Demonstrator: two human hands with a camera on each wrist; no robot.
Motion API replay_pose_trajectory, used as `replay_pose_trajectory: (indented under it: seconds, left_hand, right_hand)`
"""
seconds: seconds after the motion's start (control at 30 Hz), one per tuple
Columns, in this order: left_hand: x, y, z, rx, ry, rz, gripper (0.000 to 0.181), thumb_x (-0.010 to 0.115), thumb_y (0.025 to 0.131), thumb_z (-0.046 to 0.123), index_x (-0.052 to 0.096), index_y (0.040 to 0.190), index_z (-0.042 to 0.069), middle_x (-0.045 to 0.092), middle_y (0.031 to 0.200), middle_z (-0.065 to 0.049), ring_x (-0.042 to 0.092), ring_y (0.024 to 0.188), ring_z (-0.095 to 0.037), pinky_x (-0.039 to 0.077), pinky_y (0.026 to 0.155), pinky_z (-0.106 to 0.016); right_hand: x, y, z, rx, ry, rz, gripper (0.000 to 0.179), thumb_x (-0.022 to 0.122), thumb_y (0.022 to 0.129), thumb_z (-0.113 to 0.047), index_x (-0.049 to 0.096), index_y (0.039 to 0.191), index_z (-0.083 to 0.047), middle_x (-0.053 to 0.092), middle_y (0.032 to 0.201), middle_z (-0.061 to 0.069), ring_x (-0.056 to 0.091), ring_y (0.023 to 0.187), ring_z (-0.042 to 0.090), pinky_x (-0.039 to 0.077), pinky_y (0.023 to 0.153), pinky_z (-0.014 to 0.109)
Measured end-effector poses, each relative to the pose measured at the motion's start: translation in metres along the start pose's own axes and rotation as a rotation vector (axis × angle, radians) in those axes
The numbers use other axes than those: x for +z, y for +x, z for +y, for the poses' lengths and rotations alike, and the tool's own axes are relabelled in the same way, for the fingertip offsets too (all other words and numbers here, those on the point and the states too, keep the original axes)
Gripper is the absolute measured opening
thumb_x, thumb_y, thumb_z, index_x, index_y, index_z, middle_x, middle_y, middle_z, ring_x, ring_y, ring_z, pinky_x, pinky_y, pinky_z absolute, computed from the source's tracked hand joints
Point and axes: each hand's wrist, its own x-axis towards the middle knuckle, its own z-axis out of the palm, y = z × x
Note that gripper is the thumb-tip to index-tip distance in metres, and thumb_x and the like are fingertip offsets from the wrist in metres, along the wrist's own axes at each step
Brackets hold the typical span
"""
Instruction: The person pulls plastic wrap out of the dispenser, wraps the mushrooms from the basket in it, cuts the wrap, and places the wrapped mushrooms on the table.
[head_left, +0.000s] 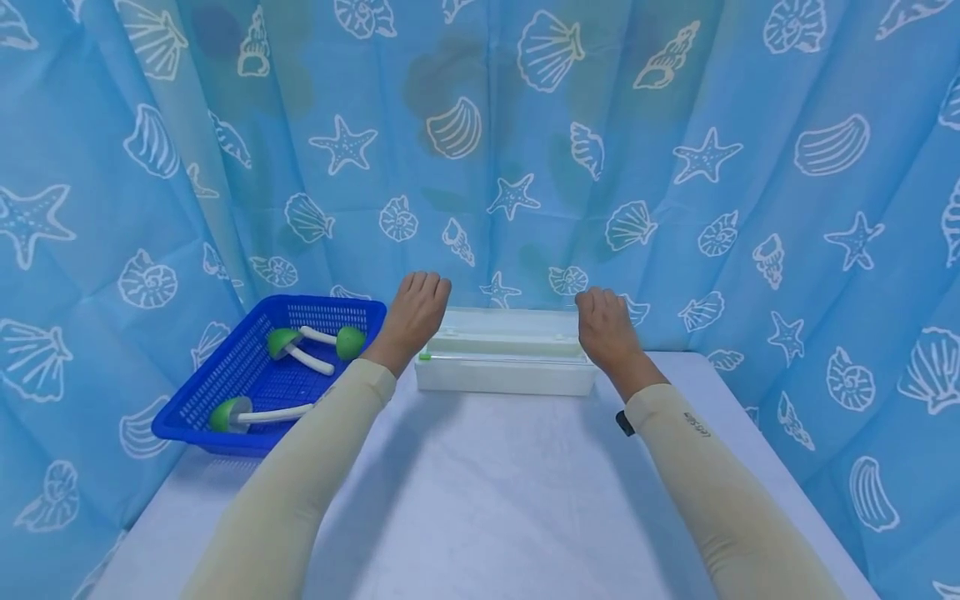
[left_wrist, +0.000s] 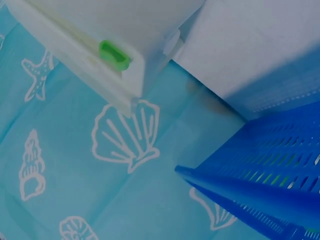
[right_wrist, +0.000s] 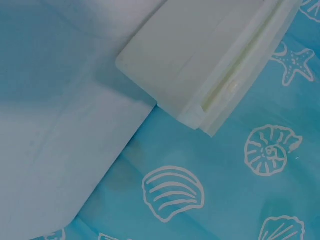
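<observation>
A long white box [head_left: 506,377] stands near the table's back edge, its lid [head_left: 517,321] raised behind the opening. A green slider [left_wrist: 114,56] sits on the box's left end. My left hand [head_left: 418,315] is raised by the left end of the box, fingers curled, with nothing visible in it. Level with it, my right hand [head_left: 606,329] is raised by the right end, also with curled fingers and nothing visible in it. Both hands overlap the lid's ends in the head view. The lid's corners show bare in the wrist views, where neither hand appears.
Left of the box stands a blue plastic basket [head_left: 168,421] holding green-capped mushroom-shaped items [head_left: 300,346] with white stems. A white cloth covers the table [head_left: 510,500]. Behind it hangs a blue curtain [head_left: 480,225] with shell and starfish prints.
</observation>
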Motion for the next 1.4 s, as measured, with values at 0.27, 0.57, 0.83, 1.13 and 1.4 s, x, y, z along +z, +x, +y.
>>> replay_pose_trajectory:
  seconds: [0.27,0.57,0.83,1.13,1.4]
  left_hand:
    - [-0.006,0.009,-0.006,0.011,-0.007,0.019,0.007,0.048,0.099,0.004,0.050,0.104,0.003,0.045,0.088,-0.009,0.042,0.082,-0.025,0.040,0.080,-0.037]
    - [-0.016,0.023,-0.013,-0.028,0.015,-0.027,0.012,0.048,0.099,0.007,0.051,0.111,0.002,0.046,0.091,-0.009,0.042,0.085,-0.025,0.039,0.084,-0.037]
    - [-0.022,0.031,-0.014,-0.099,-0.005,-0.035,0.018,0.054,0.097,0.008,0.050,0.115,0.003,0.049,0.097,-0.011,0.046,0.094,-0.028,0.039,0.091,-0.039]
    - [-0.021,0.031,-0.005,-0.060,-0.016,0.005,0.012,0.047,0.100,0.006,0.051,0.111,0.003,0.047,0.093,-0.010,0.043,0.088,-0.027,0.037,0.085,-0.039]
    - [-0.027,0.035,-0.006,-0.042,-0.029,0.078,0.011,0.047,0.100,0.003,0.050,0.110,0.001,0.047,0.092,-0.011,0.044,0.086,-0.027,0.038,0.081,-0.039]
  right_hand:
    - [-0.006,0.005,0.003,-0.013,0.023,0.066,0.025,0.054,0.096,-0.002,0.039,0.117,0.000,0.037,0.087,0.011,0.039,0.077,0.027,0.033,0.065,0.034]
    - [-0.018,0.013,0.003,-0.037,0.042,0.155,0.022,0.050,0.097,-0.001,0.041,0.117,0.000,0.037,0.087,0.011,0.038,0.076,0.026,0.033,0.065,0.034]
    - [-0.027,0.017,0.000,-0.020,0.070,0.158,0.026,0.051,0.096,-0.001,0.040,0.120,-0.001,0.037,0.088,0.011,0.038,0.078,0.026,0.033,0.067,0.035]
    - [-0.024,0.013,0.005,-0.013,0.066,0.149,0.021,0.049,0.095,0.001,0.044,0.115,-0.001,0.037,0.086,0.010,0.038,0.076,0.026,0.033,0.066,0.035]
    - [-0.027,0.010,0.005,-0.048,0.103,0.236,0.019,0.046,0.097,0.002,0.044,0.116,0.000,0.041,0.087,0.012,0.040,0.076,0.028,0.033,0.066,0.036]
